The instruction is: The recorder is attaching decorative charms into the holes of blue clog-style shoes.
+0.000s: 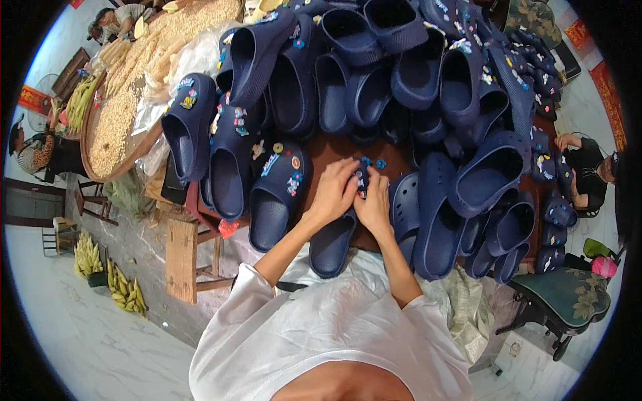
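Observation:
A navy clog (332,248) lies in front of me, its toe pointing away and its open heel toward me. My left hand (334,192) is closed over the left side of its toe, fingers bent. From the right, my right hand (372,200) grips the toe, fingertips close to the left ones. Small charms show between the hands, though the fingers hide most of the toe. Just beyond lies a small blue flower-shaped charm (381,163). Beside my left hand is a navy clog with colourful charms (286,170); on my right sits a plain clog with holes (405,207).
Many navy clogs (414,73) are heaped across the brown table (328,148). A round tray (85,150) of corn kernels stands at the far left, near a wooden stool (182,260). Other people sit at left and right. A green padded chair (568,294) stands at right.

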### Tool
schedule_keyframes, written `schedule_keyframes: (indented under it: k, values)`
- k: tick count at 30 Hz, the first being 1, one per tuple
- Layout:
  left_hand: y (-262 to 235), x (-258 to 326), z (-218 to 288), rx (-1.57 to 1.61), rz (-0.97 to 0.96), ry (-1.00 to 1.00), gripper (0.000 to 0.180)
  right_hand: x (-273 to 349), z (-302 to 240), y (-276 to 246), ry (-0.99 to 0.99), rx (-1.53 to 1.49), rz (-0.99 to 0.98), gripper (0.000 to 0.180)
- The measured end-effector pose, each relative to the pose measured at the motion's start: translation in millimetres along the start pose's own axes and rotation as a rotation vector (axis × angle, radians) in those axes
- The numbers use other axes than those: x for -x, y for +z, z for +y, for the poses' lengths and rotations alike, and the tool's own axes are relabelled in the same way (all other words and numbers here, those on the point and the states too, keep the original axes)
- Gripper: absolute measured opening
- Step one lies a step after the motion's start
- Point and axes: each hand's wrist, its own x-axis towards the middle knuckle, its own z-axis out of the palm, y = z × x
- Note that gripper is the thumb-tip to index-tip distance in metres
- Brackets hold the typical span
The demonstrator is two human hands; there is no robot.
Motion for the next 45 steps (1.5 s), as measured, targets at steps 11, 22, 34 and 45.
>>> schedule_keyframes:
  k: [11, 22, 34, 45]
  values:
    - [2, -6, -4, -0.030, -0.258, 0.093, 0.039, -8, -8, -13, -0.048, 0.138, -0.086, 0.026]
    - [1, -15, -5, -0.012, -0.266, 0.085, 0.034, 8, 2, -11, -0.024, -0.150, 0.046, 0.027]
    - [8, -18, -17, 0.105, -0.307, 0.287, 0.025, 31, 16, -5, -0.001, -0.367, -0.006, 0.026]
    - [6, -19, -7, 0.197, -0.207, 0.222, 0.013, 7, 48, 6, 0.394, -0.556, -0.235, 0.033]
